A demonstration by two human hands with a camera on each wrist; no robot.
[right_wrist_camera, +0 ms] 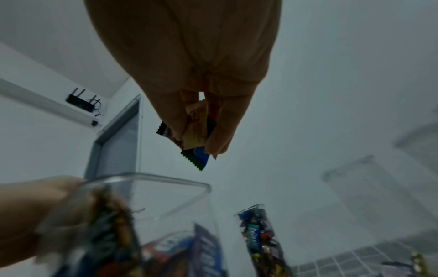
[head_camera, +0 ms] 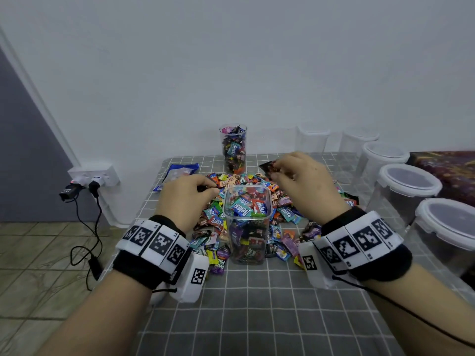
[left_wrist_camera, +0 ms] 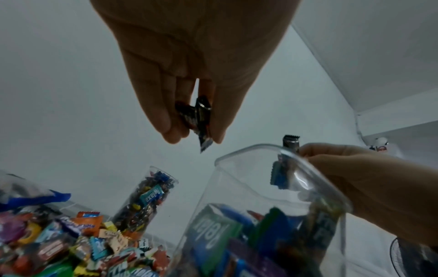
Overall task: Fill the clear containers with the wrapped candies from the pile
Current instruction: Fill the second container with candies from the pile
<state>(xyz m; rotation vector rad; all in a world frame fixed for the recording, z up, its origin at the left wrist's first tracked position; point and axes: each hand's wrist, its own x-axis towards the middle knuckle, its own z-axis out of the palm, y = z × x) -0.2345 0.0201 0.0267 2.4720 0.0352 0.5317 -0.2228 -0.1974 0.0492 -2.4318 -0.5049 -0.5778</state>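
Candies point(head_camera: 257, 181) still heap the table around my near-full square tub point(head_camera: 246, 222); a tall jar point(head_camera: 233, 147) behind is packed, lidded tubs point(head_camera: 408, 186) wait. Left hand point(head_camera: 187, 199) and right hand point(head_camera: 303, 181) each pinch wrappers.

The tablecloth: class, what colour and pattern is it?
The tablecloth is grey with a white grid of squares, clearest in the head view.
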